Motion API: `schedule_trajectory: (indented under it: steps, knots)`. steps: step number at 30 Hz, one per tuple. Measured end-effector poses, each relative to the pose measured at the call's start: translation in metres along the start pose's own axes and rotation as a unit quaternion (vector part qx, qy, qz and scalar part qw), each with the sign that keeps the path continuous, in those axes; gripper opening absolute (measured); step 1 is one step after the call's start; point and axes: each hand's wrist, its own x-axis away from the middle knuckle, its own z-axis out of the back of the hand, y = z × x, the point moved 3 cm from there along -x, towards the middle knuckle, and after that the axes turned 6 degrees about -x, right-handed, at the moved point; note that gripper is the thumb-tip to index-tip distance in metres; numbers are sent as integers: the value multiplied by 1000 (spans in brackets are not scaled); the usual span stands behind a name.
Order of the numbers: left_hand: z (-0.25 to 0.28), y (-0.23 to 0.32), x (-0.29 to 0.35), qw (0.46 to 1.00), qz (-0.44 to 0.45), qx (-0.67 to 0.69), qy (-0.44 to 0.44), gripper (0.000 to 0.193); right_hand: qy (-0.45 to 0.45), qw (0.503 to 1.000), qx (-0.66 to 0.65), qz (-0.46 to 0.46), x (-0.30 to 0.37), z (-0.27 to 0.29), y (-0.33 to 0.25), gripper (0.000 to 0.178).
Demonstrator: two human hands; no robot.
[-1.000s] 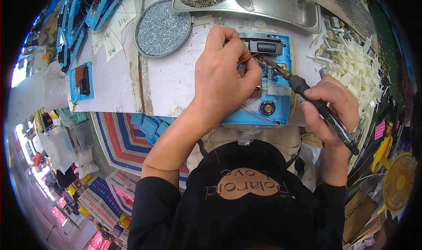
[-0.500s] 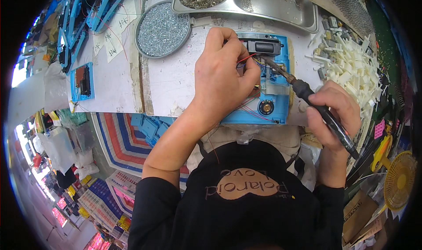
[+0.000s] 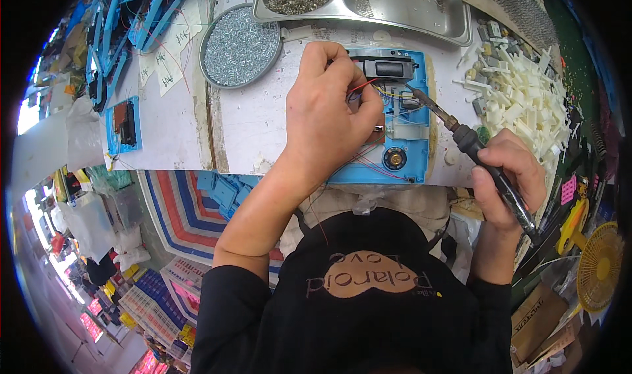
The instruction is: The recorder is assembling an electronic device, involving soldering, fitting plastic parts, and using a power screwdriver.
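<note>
My right hand (image 3: 512,180) is wrapped around the black handle of a soldering iron (image 3: 469,141), which slants up and left. Its tip is over the wiring in a light blue plastic housing (image 3: 416,169) at the edge of the bench. Over the housing's left part, my left hand (image 3: 331,107) is closed, with thumb and forefinger pinched on a thin red wire (image 3: 364,84). A black rectangular part (image 3: 390,69) sits at the housing's far end, and a small round speaker (image 3: 395,158) at its near end. My left hand hides the housing's left side.
A round tray of small silvery screws (image 3: 239,46) and a steel tray (image 3: 408,11) with springs stand at the back. White plastic pieces (image 3: 523,101) are heaped at right. More blue housings (image 3: 155,12) pile up at far left; another blue part (image 3: 123,124) lies nearer.
The soldering iron's tip has shifted to the right, away from the black part, and my right hand has moved slightly right with it. My left hand keeps its pinch on the wire.
</note>
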Motion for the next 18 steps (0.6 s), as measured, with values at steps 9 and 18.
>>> schedule_trajectory:
  steps: [9, 18]
  knots:
    - [1, 2, 0, 1000, 11, 0, -8, 13, -2, 1000, 8, -4, -1, 2, 0, 24]
    - [4, 1, 1, 1000, -11, 8, 9, 12, 3, 1000, 2, -2, 0, 3, 2, 24]
